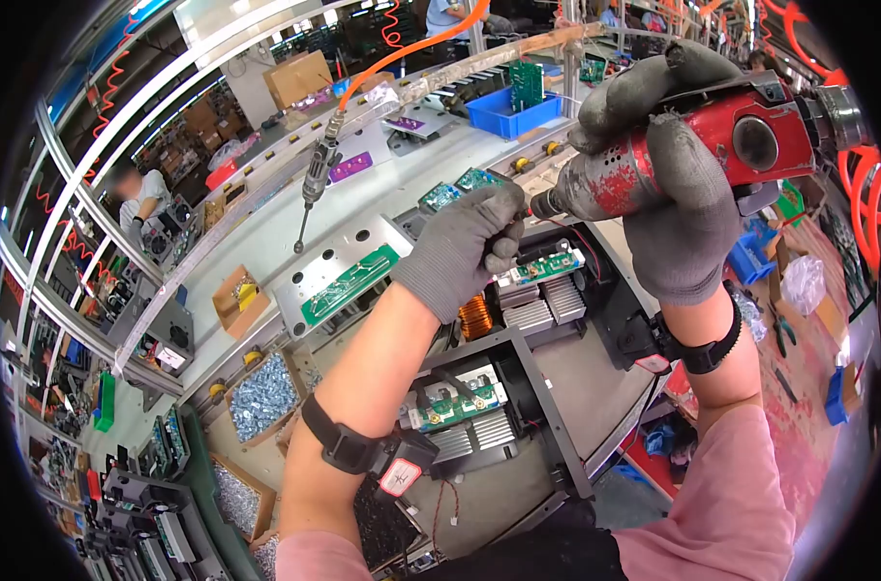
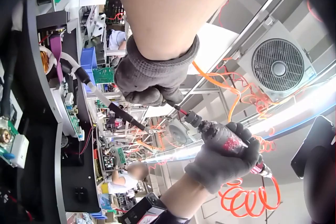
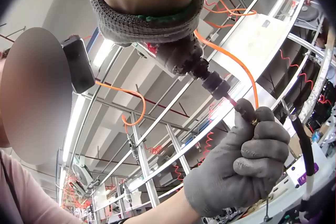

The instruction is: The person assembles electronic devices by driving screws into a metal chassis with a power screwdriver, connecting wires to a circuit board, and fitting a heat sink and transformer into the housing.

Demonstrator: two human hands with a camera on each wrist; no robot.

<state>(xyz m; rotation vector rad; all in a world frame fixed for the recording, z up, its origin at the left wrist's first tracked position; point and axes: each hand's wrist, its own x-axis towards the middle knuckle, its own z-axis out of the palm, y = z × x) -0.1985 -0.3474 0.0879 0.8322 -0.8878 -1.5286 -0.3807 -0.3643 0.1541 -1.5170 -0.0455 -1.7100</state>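
The screwdriver (image 1: 721, 145) is a worn air tool with a chipped, scuffed red body, a grey metal nose and a thin dark bit (image 1: 537, 205). An orange hose (image 3: 231, 58) trails from it. It is held up off the bench (image 1: 266, 237), at 2 o'clock in the head view, lying almost level with its nose towards 9 o'clock. The right hand (image 1: 678, 194), in a grey glove, has its fingers wrapped tight round the body. The gloved left hand (image 1: 465, 247), at 9 o'clock from the nose, has curled fingers pinching the bit's tip. A green circuit board (image 1: 549, 264) lies at 6 o'clock below the tip.
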